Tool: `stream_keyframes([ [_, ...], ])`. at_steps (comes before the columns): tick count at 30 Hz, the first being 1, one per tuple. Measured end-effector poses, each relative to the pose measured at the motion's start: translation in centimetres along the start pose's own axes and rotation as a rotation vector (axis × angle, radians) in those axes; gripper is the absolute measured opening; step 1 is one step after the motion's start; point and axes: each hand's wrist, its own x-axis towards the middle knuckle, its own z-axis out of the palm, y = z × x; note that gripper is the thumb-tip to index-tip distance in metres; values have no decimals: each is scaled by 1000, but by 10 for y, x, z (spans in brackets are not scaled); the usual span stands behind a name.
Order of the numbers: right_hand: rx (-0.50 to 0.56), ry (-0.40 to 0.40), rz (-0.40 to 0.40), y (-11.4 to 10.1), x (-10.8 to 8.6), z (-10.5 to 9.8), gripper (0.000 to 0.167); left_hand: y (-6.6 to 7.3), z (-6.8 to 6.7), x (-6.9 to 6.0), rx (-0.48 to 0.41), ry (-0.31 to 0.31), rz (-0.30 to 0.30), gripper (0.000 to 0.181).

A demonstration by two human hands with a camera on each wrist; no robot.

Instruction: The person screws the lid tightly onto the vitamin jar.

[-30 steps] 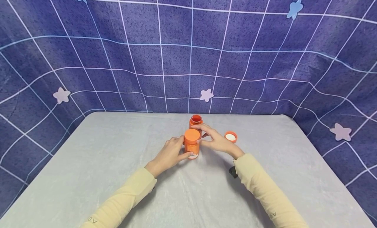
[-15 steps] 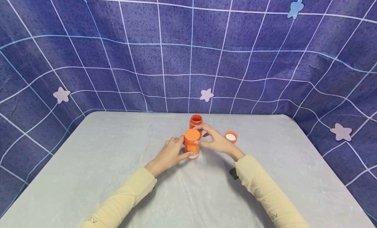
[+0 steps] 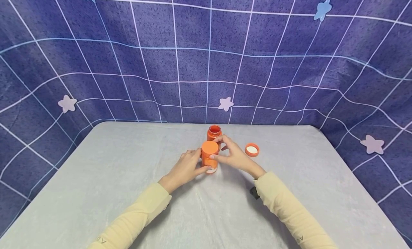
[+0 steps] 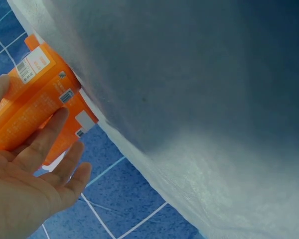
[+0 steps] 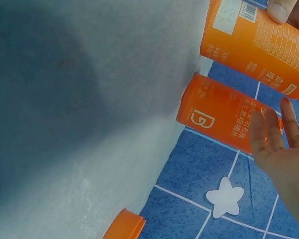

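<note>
Two orange bottles stand close together: a capped front bottle [image 3: 210, 162] [image 4: 32, 107] [image 5: 259, 47] and an uncapped rear bottle [image 3: 212, 134] [image 4: 72, 124] [image 5: 222, 114], its mouth facing up. My left hand [image 3: 184, 169] [image 4: 35, 186] grips the front bottle's lower body, thumb on its near side. My right hand [image 3: 236, 156] [image 5: 289, 159] has its thumb at the near side of the orange cap [image 3: 210, 148] and its fingers curved behind it. That hand partly hides the rear bottle. A loose orange cap [image 3: 252, 149] [image 5: 123, 226] lies right of the bottles, white inside up.
The table has a pale grey cloth [image 3: 128, 145]. Beyond its back edge hangs a blue grid-patterned curtain [image 3: 193, 63] with star shapes. A small dark object [image 3: 255, 192] shows beside the right sleeve.
My right thumb has shifted left across the near side of the front bottle's cap, and the right fingers have drawn in slightly behind it. The left hand and both bottles hold their places.
</note>
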Motion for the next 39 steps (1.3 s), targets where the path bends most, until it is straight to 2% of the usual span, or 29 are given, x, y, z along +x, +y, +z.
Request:
stream_keyframes([
  [8, 42, -68, 85, -6, 0, -3, 45, 0, 0, 0, 0, -7, -10, 60],
  [17, 67, -192, 75, -37, 1, -18, 48, 1, -1, 0, -8, -15, -21, 62],
  [25, 79, -239, 55, -10, 5, -18, 51, 1, -2, 0, -6, -20, -25, 62],
  [32, 73, -246, 36, -6, 6, -19, 49, 1, -2, 0, -7, -22, -23, 61],
  [39, 78, -235, 79, -7, 5, -18, 48, 1, -2, 0, -8, -22, -28, 62],
])
